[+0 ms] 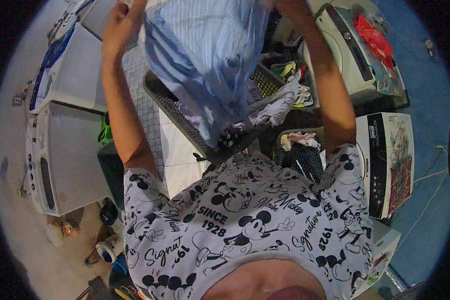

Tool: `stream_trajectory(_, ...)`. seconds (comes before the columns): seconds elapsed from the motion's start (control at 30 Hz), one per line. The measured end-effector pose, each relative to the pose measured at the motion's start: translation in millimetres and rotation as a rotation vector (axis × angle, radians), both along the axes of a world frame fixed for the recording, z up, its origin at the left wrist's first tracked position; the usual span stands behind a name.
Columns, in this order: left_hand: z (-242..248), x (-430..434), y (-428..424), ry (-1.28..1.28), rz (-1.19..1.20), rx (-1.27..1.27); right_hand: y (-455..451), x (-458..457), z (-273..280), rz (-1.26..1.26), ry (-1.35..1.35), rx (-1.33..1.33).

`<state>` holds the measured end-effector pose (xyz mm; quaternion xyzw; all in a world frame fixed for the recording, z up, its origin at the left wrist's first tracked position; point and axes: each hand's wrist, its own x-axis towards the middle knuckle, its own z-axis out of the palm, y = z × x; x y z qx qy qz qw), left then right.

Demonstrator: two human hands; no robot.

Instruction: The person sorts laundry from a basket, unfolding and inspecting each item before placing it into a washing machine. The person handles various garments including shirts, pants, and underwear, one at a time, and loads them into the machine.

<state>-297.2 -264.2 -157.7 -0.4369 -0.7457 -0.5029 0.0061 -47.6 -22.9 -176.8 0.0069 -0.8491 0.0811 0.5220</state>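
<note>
A blue-and-white striped cloth garment (206, 41) hangs spread between my raised hands. My left hand (123, 28) grips its upper left side, fingers curled. My right hand (289, 6) is at its upper right side, dim and partly cut off by the top edge of the view. The garment's lower part drapes into a dark plastic laundry basket (165, 98) in front of my body. Inside that basket lie a pale grey cloth (275, 110) and a black cloth with white patterning (230, 138). The garment hides much of the basket's inside.
Another basket (264, 80) with mixed clothes stands behind. A smaller basket (303, 130) holds more clothes at right. White washing machines (363, 56) line the right, one with a red cloth (375, 39) on top. White appliances (75, 150) stand left. Tiled floor (180, 142) shows between.
</note>
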Motion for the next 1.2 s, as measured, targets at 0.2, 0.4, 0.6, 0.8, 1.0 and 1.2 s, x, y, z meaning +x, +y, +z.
stream_trajectory(0.2, -1, 6, 0, 0.623, 0.232, 0.048, 7, 14, 25, 0.136, -0.311, -0.293)
stream_trajectory(0.4, -12, 60, -14, -0.075, -0.005, 0.388, -4, 69, -16, 0.655, -0.171, -0.685)
stream_trajectory(0.6, -84, 79, 28, -1.05, -0.344, -0.012, 10, 111, -124, -0.029, -0.274, -0.99)
stream_trajectory(0.8, -216, 87, 79, -0.948, -0.462, -0.514, 29, 206, -259, -0.226, -0.249, -1.511)
stream_trajectory(1.0, -295, 106, 69, -0.903, -0.45, -0.558, -6, 329, -307, -0.489, -0.015, -1.586)
stream_trajectory(1.2, -322, 133, 69, -0.811, -0.381, -0.502, 31, 521, -260, -1.321, 0.312, -0.86)
